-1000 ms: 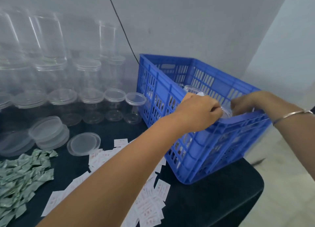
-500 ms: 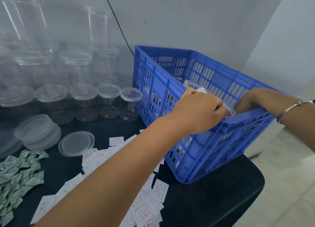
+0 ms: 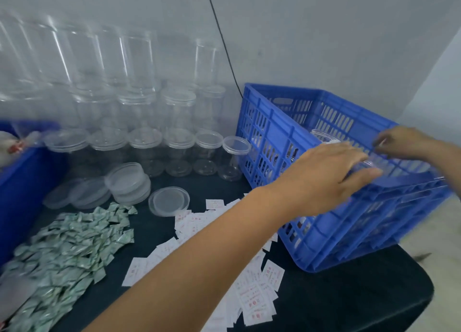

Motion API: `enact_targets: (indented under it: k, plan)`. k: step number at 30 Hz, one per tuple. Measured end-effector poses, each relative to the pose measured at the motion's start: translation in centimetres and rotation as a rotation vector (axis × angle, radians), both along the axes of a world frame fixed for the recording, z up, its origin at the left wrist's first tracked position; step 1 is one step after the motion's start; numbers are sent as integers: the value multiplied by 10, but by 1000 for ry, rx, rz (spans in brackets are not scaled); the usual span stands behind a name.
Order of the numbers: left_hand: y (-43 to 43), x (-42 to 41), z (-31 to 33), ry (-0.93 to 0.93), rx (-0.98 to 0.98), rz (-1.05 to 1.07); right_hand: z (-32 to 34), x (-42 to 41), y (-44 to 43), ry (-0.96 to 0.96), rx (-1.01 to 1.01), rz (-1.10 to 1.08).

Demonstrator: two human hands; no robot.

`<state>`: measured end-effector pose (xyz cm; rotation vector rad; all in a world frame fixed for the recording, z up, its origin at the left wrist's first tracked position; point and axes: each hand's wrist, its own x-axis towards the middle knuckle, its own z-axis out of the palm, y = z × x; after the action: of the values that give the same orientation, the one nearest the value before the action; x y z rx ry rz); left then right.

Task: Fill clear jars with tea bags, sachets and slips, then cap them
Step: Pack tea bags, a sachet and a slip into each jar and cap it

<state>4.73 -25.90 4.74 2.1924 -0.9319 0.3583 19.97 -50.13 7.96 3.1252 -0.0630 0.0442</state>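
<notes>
View has swung left since half a second ago, and a blue bin now shows at the left edge; the two hands have also shifted at the crate. Left to right: green sachets heaped on the dark table, loose lids stacked behind them, and one single lid lying flat just beside the stack. Rows of empty jars stand against the wall, unchanged. White slips are scattered under our left forearm. The left hand was curled tight before; its fingers are now straighter, but thumb and fingers still span the top of the clear jar, which sits at the near rim of the blue crate. Another jar stands inside the crate behind it. The right hand has come up from inside the crate to above the rim, with its fingers curled. It's blurred, so we can't tell if it holds anything.
</notes>
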Motion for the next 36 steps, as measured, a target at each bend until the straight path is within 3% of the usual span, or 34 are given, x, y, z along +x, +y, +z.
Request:
enact_targets:
  k: [5, 8, 11, 14, 20, 26, 31, 36]
  plan:
    - [45, -6, -10, 151, -185, 91, 46, -26, 59, -550, 376, 212]
    - [77, -2, -24, 256, -284, 189, 62, -60, 122, -675, 520, 385]
    - [111, 6, -42, 367, -409, 311, 49, -83, 189, -589, 634, 519]
    - [144, 13, -61, 493, -599, 422, 10, -68, 245, -388, 545, 575]
    - [186, 36, -88, 591, -624, 535, -63, 3, 292, -44, 329, 395]
    - [196, 75, -96, 605, -599, 529, -94, 60, 306, 117, 30, 253]
    - [198, 91, -112, 639, -618, 516, -114, 87, 299, 202, 132, 199]
    - [194, 84, -123, 681, -612, 518, -116, 77, 297, 118, 67, 223]
